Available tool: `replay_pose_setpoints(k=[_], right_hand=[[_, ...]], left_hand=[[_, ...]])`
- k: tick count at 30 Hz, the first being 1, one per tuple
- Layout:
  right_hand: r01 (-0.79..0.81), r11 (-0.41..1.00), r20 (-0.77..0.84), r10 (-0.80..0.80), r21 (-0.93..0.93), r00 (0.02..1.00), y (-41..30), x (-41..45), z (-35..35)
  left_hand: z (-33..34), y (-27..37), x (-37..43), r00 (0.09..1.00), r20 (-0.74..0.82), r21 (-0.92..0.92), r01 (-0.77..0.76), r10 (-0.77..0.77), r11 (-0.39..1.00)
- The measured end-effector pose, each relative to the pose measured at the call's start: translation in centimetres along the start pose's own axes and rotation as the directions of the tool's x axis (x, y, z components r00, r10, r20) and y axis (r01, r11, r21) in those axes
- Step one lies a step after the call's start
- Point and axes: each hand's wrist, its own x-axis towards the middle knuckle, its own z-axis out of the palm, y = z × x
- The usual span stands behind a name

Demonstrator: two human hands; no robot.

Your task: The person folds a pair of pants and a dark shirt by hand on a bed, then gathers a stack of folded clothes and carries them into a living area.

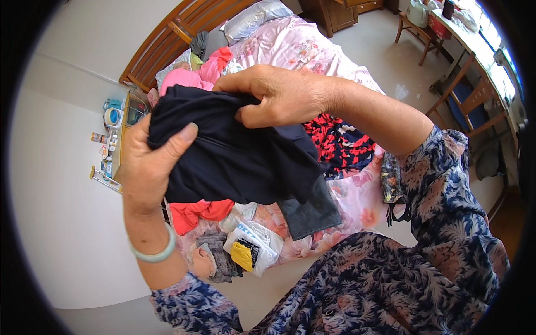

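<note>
A black cloth garment hangs bunched between my hands, above the bed. My left hand grips its gathered edge, thumb lying on top of the cloth. My right hand pinches the upper edge between thumb and fingers. Below the garment, a folded dark grey piece of clothing lies on the floral bed sheet, partly covered from view. To its right is a crumpled red and navy patterned garment. Folded white clothes with a small yellow cloth on top lie near the bed's front edge.
Red clothing and a grey garment lie at the bed's left side. Pink clothes and a pillow are towards the wooden headboard. A wooden chair stands by a table at right.
</note>
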Motion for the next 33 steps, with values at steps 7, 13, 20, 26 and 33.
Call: replay_pose_setpoints(k=[7,13,20,26,33], right_hand=[[-0.032,0.969,0.068,0.016,0.245,0.998,0.5,-0.1,1.4],[-0.186,0.870,0.267,0.066,0.457,0.962,3.8,-1.5,3.2],[-0.329,0.645,0.385,0.057,0.690,0.921,7.7,-4.6,7.5],[-0.302,0.697,0.240,0.188,0.651,0.952,7.7,-7.5,9.9],[-0.333,0.751,0.255,0.223,0.571,0.941,9.8,-7.4,11.4]], left_hand=[[-2.3,4.7,0.4,0.993,0.027,0.074,0.109,-0.111,0.991],[-3.1,4.7,-0.1,0.989,0.079,0.037,0.121,-0.124,0.992],[-5.7,2.9,-2.4,0.985,0.063,-0.026,0.161,-0.159,0.987],[-6.0,2.4,-3.7,0.975,0.035,-0.056,0.219,-0.218,0.974],[-4.8,2.2,-4.3,0.994,-0.023,-0.076,0.107,-0.109,0.991]])
